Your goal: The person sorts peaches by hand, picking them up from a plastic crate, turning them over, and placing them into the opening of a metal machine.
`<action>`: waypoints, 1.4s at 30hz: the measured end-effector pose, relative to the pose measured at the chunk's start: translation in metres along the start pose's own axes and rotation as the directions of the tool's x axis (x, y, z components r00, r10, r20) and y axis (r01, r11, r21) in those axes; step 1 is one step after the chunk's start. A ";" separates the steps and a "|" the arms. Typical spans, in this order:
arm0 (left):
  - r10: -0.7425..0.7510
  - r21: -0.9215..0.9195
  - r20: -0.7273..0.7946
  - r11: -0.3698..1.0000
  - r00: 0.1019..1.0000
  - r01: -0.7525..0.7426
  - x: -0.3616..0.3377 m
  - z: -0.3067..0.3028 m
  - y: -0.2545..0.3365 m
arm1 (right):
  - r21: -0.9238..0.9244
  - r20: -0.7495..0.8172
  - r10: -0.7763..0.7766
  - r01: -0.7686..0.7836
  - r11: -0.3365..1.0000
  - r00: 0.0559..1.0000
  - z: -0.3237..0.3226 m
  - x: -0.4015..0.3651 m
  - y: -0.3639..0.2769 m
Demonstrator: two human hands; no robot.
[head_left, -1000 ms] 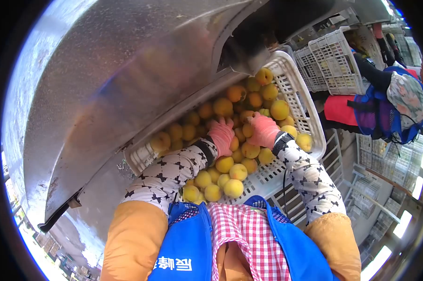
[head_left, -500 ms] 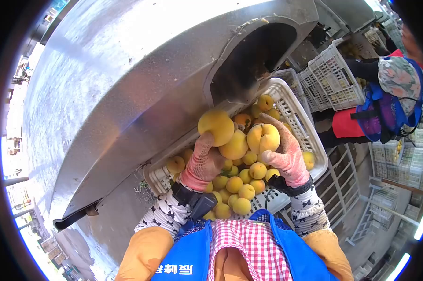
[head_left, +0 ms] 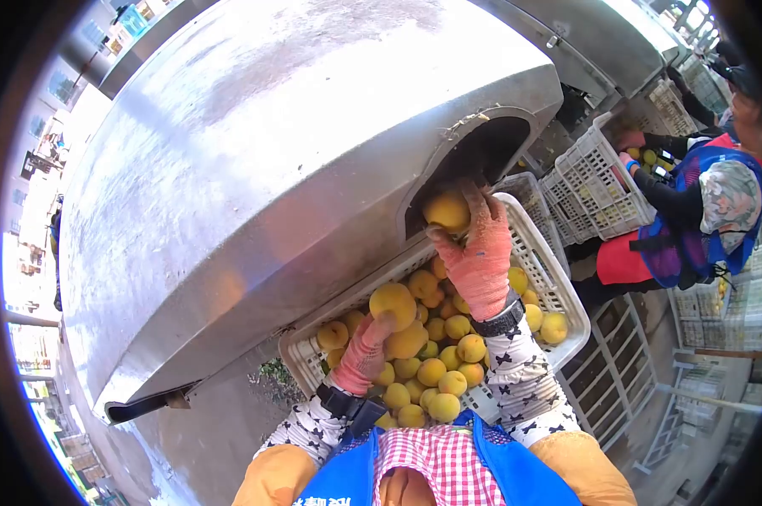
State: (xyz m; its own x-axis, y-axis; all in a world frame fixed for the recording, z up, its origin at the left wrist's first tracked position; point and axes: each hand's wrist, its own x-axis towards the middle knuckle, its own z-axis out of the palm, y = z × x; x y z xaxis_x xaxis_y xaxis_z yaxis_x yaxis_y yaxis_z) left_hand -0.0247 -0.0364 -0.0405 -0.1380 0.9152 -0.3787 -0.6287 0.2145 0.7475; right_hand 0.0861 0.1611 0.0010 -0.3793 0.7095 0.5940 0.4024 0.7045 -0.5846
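Note:
Over the left part of a white crate (head_left: 576,325), my left hand (head_left: 362,358), in a pink glove, holds a large yellow peach (head_left: 393,305) with its thumb and fingers. A second large peach (head_left: 406,340) is right below that one, against the same hand. My right hand (head_left: 479,261), gloved too, grips another peach (head_left: 446,212) at the mouth of a dark oval opening (head_left: 482,152) in a metal housing. Several smaller peaches (head_left: 431,372) fill the crate beneath both hands.
The large metal housing (head_left: 254,143) spans the left and top. At the right, a co-worker in a blue vest (head_left: 718,202) reaches into another white crate (head_left: 596,185). A metal rack (head_left: 617,371) stands right of my crate, and stacked crates (head_left: 726,295) stand farther right.
My right hand has moved up from over the crate to the opening, with a peach in it. My left hand has moved slightly down, still holding its peach. The co-worker's arms now show over their crate.

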 end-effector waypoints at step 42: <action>0.442 0.527 0.043 0.752 0.896 -0.396 0.051 -0.002 -0.019 | -0.247 0.130 0.367 -0.328 0.912 0.921 0.039 0.029 -0.005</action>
State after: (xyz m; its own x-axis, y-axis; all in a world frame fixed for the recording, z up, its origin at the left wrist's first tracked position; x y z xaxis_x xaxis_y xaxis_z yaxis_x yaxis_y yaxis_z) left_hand -0.0214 0.0056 -0.0749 -0.3687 0.9295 0.0141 -0.0144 -0.0209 0.9997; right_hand 0.0403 0.1788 0.0002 -0.3100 0.9141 0.2612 0.6968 0.4054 -0.5917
